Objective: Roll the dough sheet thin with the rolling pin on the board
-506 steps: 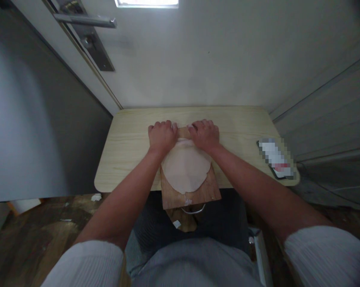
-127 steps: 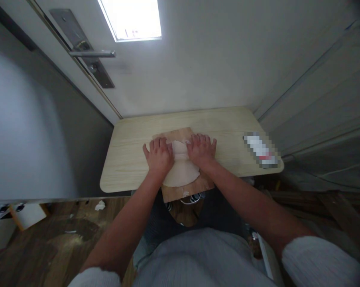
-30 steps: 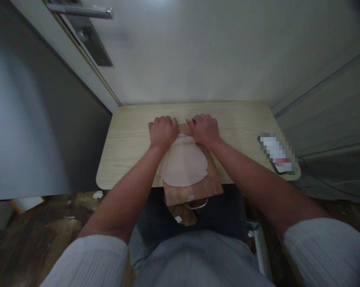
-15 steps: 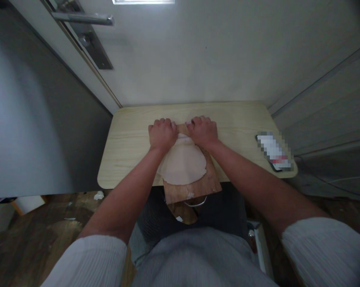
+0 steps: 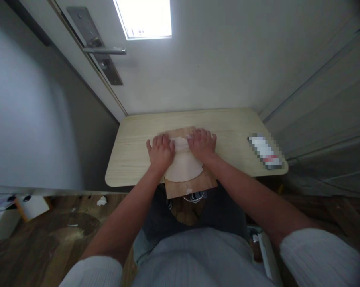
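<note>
A flat, pale sheet of dough (image 5: 184, 169) lies on a brown wooden board (image 5: 191, 186), its far edge looking folded or rolled over. My left hand (image 5: 161, 149) is on the far left side of the dough, fingers curled and the thumb against the edge. On the far right side, my right hand (image 5: 202, 142) has its fingers bent over the edge and its thumb turned inward. Both hands appear closed on the dough, though the fingertips are partly hidden. The dough's near edge is rounded and stops short of the board's near edge.
The board rests on a light wooden table (image 5: 132, 155) and juts past its front edge. A phone (image 5: 265, 151), blurred out, lies at the table's right. Behind stands a white door with a metal handle (image 5: 105, 51). Crumpled white paper (image 5: 101, 201) is on the floor.
Both hands have drawn back slightly from the board's far edge, which now shows beyond them. The folded strip of dough between them is wider. The view has tilted up.
</note>
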{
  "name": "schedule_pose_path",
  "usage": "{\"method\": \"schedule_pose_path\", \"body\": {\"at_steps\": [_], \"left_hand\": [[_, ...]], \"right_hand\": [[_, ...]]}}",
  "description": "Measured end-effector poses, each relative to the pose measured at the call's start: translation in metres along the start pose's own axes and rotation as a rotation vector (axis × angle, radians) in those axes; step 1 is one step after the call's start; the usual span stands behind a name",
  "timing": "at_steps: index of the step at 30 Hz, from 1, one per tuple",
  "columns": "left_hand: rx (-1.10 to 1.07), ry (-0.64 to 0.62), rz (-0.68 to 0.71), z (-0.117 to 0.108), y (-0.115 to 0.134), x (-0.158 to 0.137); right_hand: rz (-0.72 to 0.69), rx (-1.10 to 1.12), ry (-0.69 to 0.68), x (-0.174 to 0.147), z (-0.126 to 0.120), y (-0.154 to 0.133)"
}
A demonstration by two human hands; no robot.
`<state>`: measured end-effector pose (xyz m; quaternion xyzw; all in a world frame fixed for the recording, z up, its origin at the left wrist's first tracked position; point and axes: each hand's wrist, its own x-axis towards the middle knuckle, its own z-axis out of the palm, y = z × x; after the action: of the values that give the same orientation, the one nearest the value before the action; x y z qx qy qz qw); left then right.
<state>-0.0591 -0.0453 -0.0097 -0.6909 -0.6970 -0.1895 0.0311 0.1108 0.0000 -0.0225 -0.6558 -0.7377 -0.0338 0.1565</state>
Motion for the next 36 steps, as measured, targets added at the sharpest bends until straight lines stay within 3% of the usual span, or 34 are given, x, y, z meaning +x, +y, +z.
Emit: {"method": "schedule_pose_path", "body": {"at_steps": [8, 25, 36], "left_hand": [[0.054, -0.016, -0.019, 0.0, 0.001, -0.007], [0.042, -0.101, -0.066, 0.006, -0.005, 0.041], [0.028, -0.126, -0.053, 0.017, -0.014, 0.063]], "right_hand": [[-0.06, -0.015, 0.051, -0.015, -0.002, -0.003], [-0.073, -0.034, -0.036, 0.027, -0.002, -0.009], [-0.051, 0.007, -0.022, 0.05, 0.005, -0.011]]}}
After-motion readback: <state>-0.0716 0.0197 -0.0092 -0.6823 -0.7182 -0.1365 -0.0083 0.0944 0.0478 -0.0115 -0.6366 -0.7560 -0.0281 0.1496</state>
